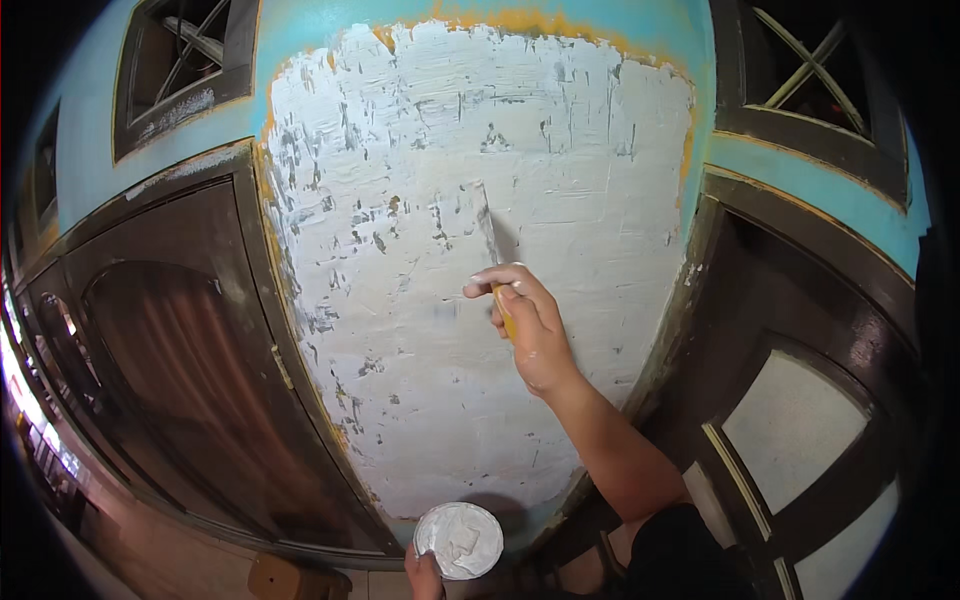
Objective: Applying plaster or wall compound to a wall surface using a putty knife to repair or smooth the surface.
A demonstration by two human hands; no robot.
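My right hand (527,318) is closed round the yellow handle of a putty knife (489,228). Its whitish blade lies against or very close to the wall, slanting up and to the left. Rough white putty (560,215) covers a large patch of the wall, with grey and brown spots showing through in many places, mostly on the left side. Low in the view, my left hand (424,574) grips the left rim of a round tub of white putty (459,541). Most of that hand's fingers are hidden beneath or behind the tub.
Turquoise wall paint (590,18) with an orange border surrounds the patch. A dark wooden door (190,350) stands on the left, another dark door (780,290) on the right. A brown stool (295,578) sits on the floor at the lower left.
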